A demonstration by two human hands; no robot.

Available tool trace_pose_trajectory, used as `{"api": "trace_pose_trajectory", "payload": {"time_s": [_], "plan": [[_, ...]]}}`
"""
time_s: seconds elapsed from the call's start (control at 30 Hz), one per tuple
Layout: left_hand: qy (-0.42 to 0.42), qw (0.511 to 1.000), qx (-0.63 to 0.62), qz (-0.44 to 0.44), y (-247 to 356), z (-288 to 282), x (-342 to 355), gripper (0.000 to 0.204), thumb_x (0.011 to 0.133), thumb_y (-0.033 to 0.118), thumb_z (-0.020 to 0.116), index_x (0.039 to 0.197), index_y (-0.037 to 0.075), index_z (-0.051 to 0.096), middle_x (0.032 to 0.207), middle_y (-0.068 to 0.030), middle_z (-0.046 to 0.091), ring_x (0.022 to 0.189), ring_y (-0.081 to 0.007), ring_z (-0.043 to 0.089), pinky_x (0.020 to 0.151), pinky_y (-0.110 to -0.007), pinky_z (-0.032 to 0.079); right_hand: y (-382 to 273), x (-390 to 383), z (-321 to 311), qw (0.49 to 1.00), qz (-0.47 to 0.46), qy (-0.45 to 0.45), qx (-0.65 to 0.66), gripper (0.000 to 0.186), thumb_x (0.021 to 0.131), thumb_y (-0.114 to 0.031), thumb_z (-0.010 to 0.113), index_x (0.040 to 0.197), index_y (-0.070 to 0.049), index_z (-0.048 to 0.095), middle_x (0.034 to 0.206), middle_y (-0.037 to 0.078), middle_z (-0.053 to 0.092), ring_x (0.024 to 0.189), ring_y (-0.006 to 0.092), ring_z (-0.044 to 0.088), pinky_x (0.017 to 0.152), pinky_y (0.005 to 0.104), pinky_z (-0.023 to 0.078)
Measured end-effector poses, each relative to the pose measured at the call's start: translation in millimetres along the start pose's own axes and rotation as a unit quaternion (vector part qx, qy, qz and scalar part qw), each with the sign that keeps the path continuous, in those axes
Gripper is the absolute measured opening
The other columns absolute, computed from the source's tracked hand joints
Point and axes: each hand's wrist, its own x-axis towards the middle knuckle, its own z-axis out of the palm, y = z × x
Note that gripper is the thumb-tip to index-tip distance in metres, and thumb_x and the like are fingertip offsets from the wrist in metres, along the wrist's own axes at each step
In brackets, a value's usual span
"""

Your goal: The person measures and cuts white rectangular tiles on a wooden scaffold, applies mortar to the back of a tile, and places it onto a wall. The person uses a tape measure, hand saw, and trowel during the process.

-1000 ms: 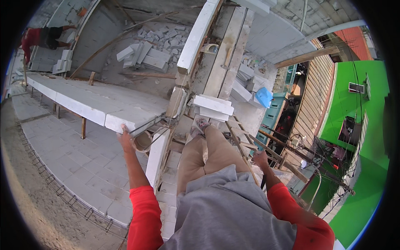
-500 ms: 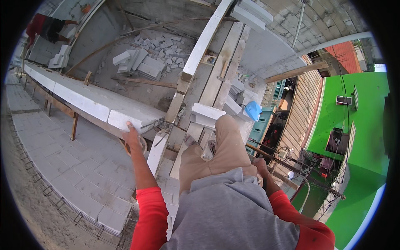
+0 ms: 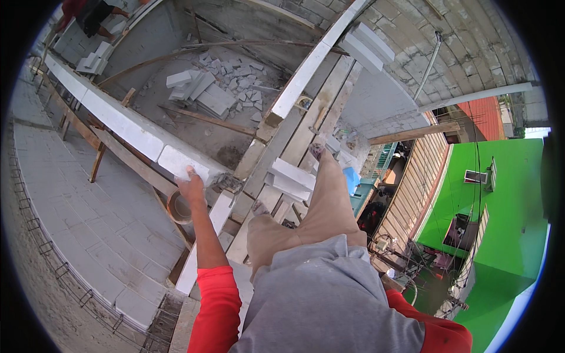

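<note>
My left hand (image 3: 191, 187) reaches forward and rests on the near end of a white masonry block (image 3: 179, 162). One finger lies extended against the block; the other fingers are largely hidden. This block ends a row of white blocks (image 3: 118, 120) running along the wall to the far left. Just below the hand is a round open container (image 3: 179, 207) with a pale rim. On my right only the red sleeve shows, and the right hand is out of sight beside my body.
Wooden planks (image 3: 294, 141) lie under my feet. White blocks (image 3: 292, 178) sit between my legs. Broken pieces (image 3: 232, 76) and stacked blocks (image 3: 206, 94) cover part of the floor beyond the wall. Another person (image 3: 97, 16) is at the far left. Cables (image 3: 412, 247) hang at the right.
My right foot has stepped forward along the planks, past the white blocks. The left hand stays at the block's end. My right hand, visible by a pole before, has gone out of view.
</note>
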Motion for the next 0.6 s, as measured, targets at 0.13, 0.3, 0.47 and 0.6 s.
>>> {"api": "trace_pose_trajectory", "payload": {"time_s": [0.13, 0.3, 0.47, 0.6], "plan": [[0.005, 1.0, -0.008, 0.027, -14.1, 1.0, 2.5, 0.075, 0.104, 0.035, 0.068, 0.155, -0.012, 0.04, 0.149, -0.0318, 0.058, 0.139, -0.0412, 0.057, 0.118, -0.045, 0.04, -10.6, 40.8, -33.7, 1.0, -0.008, -0.006, -0.009, 0.035, 0.094, -0.031, 0.07, 0.083, 0.002, 0.075, 0.084, 0.023, 0.076, 0.082, 0.045, 0.074, 0.072, 0.0482, 0.058], [0.016, 1.0, 0.012, 0.005, 21.8, 10.3, -18.1, 0.068, 0.105, 0.033, 0.068, 0.155, -0.008, 0.045, 0.149, -0.0286, 0.059, 0.137, -0.0398, 0.058, 0.116, -0.044, 0.042, -34.3, 145.5, -78.4, 0.995, -0.09, 0.011, -0.037, 0.039, 0.096, -0.033, 0.07, 0.083, 0.003, 0.074, 0.084, 0.023, 0.076, 0.083, 0.0465, 0.072, 0.073, 0.0472, 0.057], [0.007, 0.998, 0.054, -0.022, 42.1, 2.5, -20.9, 0.067, 0.108, 0.035, 0.066, 0.155, -0.007, 0.044, 0.148, -0.0247, 0.06, 0.134, -0.0353, 0.059, 0.116, -0.042, 0.042, -152.7, 267.2, -161.2, 0.992, -0.094, -0.038, -0.08, 0.032, 0.089, -0.029, 0.068, 0.085, 0.002, 0.077, 0.078, 0.023, 0.076, 0.084, 0.0419, 0.078, 0.081, 0.0489, 0.063], [0.03, 0.988, 0.131, -0.077, 11.0, -24.9, -10.1, 0.084, 0.106, 0.053, 0.064, 0.16, -0.006, 0.038, 0.152, -0.0229, 0.056, 0.137, -0.0346, 0.056, 0.117, -0.042, 0.043, -261.5, 384.6, -179.3, 0.978, -0.172, 0.053, -0.109, 0.031, 0.088, -0.029, 0.066, 0.082, -0.001, 0.076, 0.087, 0.025, 0.078, 0.087, 0.038, 0.078, 0.077, 0.0469, 0.061]]}}
